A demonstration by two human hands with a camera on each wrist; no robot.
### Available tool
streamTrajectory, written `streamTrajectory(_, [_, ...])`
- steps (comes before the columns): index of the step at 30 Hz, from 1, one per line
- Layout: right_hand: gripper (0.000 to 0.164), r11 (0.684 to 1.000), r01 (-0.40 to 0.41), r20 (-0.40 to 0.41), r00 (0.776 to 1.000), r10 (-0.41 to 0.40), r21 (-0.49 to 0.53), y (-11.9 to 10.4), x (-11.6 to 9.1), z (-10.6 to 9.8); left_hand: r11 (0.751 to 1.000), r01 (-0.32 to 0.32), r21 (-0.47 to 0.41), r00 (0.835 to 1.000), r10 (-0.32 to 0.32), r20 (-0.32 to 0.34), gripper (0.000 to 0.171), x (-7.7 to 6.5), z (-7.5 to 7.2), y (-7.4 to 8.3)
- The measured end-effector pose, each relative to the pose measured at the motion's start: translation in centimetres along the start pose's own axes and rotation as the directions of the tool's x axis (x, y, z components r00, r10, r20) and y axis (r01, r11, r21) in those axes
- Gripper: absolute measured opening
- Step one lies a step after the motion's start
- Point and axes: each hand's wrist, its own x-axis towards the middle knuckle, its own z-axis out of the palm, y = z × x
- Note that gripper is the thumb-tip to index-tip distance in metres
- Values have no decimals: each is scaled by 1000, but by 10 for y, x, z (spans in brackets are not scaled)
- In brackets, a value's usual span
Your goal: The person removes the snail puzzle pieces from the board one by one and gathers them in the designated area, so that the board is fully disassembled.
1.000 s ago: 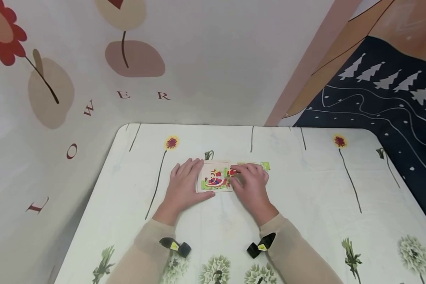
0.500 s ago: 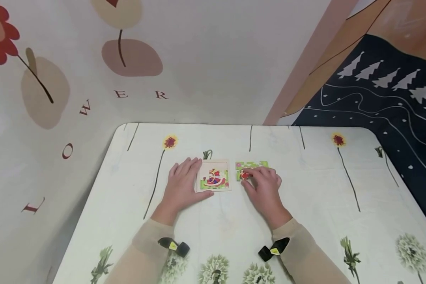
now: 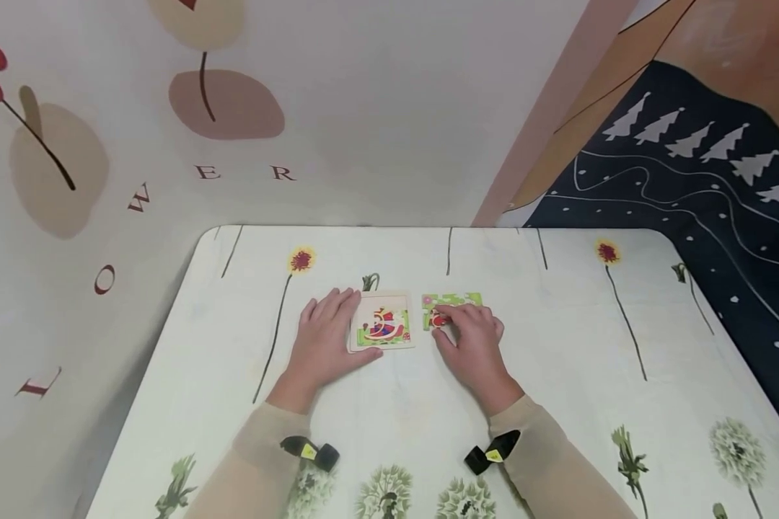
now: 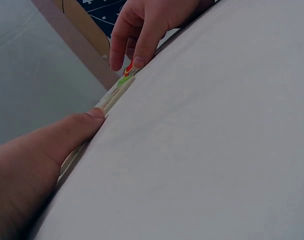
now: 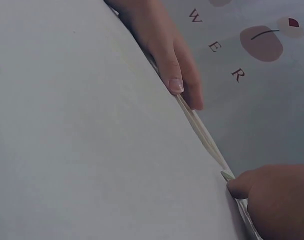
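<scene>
A small square puzzle tray [image 3: 394,297] with a pale rim lies on the table; colourful pieces fill its lower part and the upper part shows bare board. My left hand [image 3: 323,339] rests at its left side, fingers straight at the upper left corner and thumb stretched along the near edge. To the right of the tray lie several loose green puzzle pieces [image 3: 454,297], one with a pink flower. My right hand [image 3: 474,346] pinches a red and green puzzle piece [image 3: 438,319] there between thumb and fingers, partly covering it and the loose pieces.
A white cloth [image 3: 558,346] printed with flowers covers the table. Behind its far edge rises a pale patterned backdrop [image 3: 363,108], with a dark panel of printed trees [image 3: 688,187] at the right. Black wrist cameras [image 3: 493,454] sit on both sleeves.
My right hand has moved from the tray's right edge to the loose pieces, with a red piece at its fingertips. The left hand keeps its place at the tray. The view has shifted slightly.
</scene>
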Motion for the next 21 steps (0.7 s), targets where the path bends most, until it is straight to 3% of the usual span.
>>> streamTrajectory(7, [53, 999, -52, 29, 998, 53, -11, -3, 4, 1, 1000, -8, 2, 1000, 8, -7, 112, -1, 0, -2])
streamTrajectory(21, [43, 1000, -19, -1, 1000, 19, -15, -2, 3, 5, 999, -31, 16, 999, 32, -18, 105, -2, 0, -3])
